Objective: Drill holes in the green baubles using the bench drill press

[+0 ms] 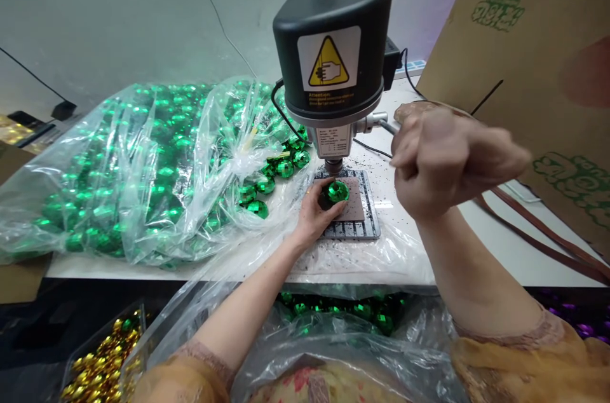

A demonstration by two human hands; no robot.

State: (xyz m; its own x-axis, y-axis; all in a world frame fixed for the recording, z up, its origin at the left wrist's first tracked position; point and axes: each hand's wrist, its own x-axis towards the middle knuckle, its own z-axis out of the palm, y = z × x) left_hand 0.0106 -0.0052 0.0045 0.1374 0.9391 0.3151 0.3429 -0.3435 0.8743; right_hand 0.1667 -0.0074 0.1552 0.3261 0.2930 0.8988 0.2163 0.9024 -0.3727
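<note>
My left hand pinches a shiny green faceted ball between thumb and fingers. The ball rests on a flat brownish pad over the slotted metal base of a small drill press. Just above the ball is the chuck; any bit in it is hidden or too small to make out. Raised at the press's right side, my right hand is closed and slightly blurred. The press's metal lever runs into this hand, which covers its far end.
A clear plastic bag full of green balls lies left, with several loose ones beside it. Dark shavings dot the white table. A cardboard box and brown strap stand right. Gold balls sit low left; green ones below the table edge.
</note>
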